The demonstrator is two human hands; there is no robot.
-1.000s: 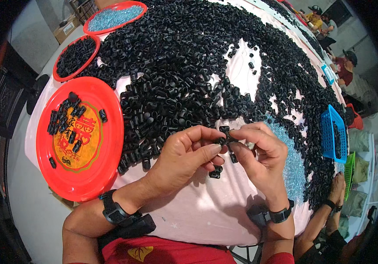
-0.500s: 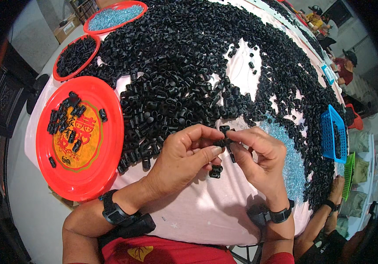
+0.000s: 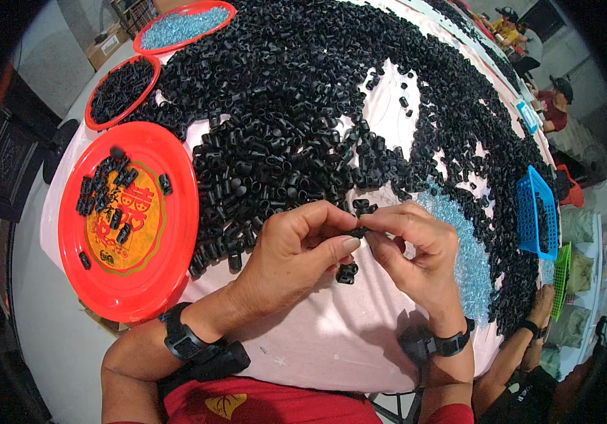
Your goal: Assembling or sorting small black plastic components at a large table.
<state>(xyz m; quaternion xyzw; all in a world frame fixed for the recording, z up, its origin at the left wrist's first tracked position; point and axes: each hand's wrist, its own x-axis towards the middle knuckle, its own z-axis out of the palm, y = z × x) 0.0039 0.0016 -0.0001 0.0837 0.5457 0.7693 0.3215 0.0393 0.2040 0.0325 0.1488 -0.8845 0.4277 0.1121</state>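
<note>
Chinese characters [image 3: 136, 200], red and black, mark the red tray [image 3: 141, 297] (on its yellow centre [image 3: 141, 249]).

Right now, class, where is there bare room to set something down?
The pink cloth between the black wristbands is mostly bare; so is the large red tray below its black parts. Crowded: the black heap beyond the left hand, the clear bluish pieces beside the right hand.

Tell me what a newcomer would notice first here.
Probably the vast heap of black parts, spread across the pink cloth ahead. Then the big red tray at left, holding some black pieces. Nearer the middle, the left fingers and right fingers meet at a small black part.
</note>
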